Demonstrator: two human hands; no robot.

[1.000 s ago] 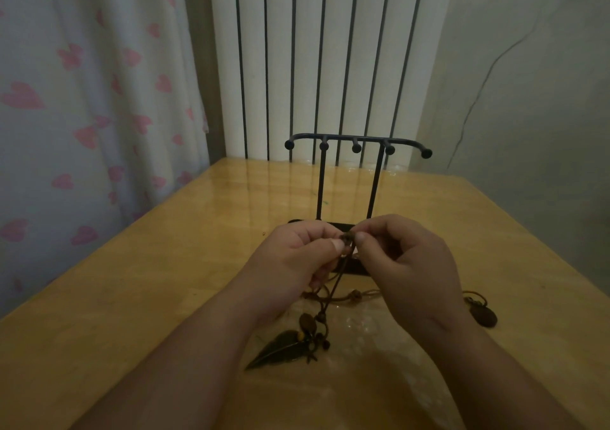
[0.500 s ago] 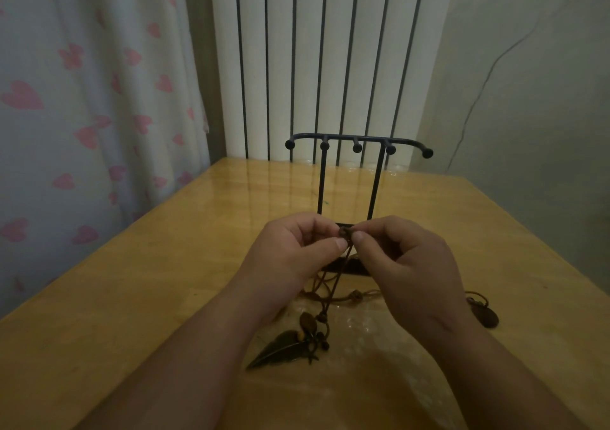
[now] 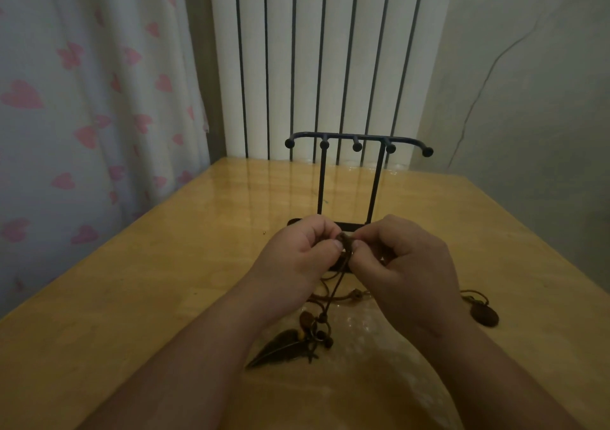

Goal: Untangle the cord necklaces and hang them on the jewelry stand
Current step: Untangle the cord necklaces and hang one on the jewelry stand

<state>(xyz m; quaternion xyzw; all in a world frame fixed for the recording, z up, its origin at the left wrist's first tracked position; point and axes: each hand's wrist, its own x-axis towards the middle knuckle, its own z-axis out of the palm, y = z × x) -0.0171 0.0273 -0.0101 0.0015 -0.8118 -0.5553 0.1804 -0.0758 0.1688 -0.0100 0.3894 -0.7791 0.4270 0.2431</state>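
Left hand (image 3: 298, 258) and right hand (image 3: 401, 271) are both pinching the cord necklaces (image 3: 333, 292) at one knot, above the table (image 3: 165, 281) in front of the empty jewelry stand (image 3: 358, 145). Pendants are trailing below. Best loosening the knot gently, not yanking; one cord at a time.

Two hands (image 3: 297, 258) (image 3: 409, 271), one stand (image 3: 322, 182), one cord tangle (image 3: 335, 286)

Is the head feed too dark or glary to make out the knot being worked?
Head view: dim, so the knot pinched between left hand and right hand is a murky blob and the cord a dark line; head view: soft glare on the table behind the jewelry stand; edges bow from the wide lens.
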